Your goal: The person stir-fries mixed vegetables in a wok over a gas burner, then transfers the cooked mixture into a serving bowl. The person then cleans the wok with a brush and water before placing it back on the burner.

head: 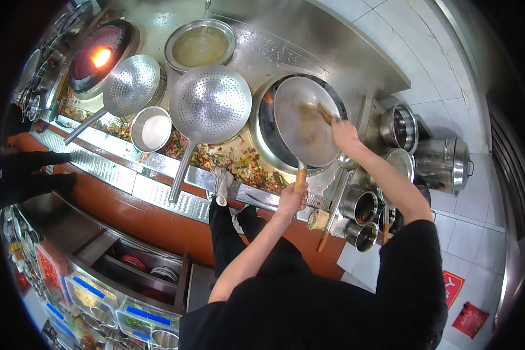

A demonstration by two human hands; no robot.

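My left hand grips the wooden handle of a metal wok. The wok is tilted over a dark round burner, with brownish wet residue inside its bowl. In my right hand is a bamboo wok brush, its bristles against or just above the wok's inner right side. A large perforated strainer rests to the left of the wok, its metal handle reaching over the counter's front edge. Right of the wok lies a ladle with a long handle ending in wood.
Food scraps cover the trough along the front. Water runs into a metal basin at the back. A second burner glows at left, near another strainer. Metal pots stand at right. Another person's dark-clothed legs show at left.
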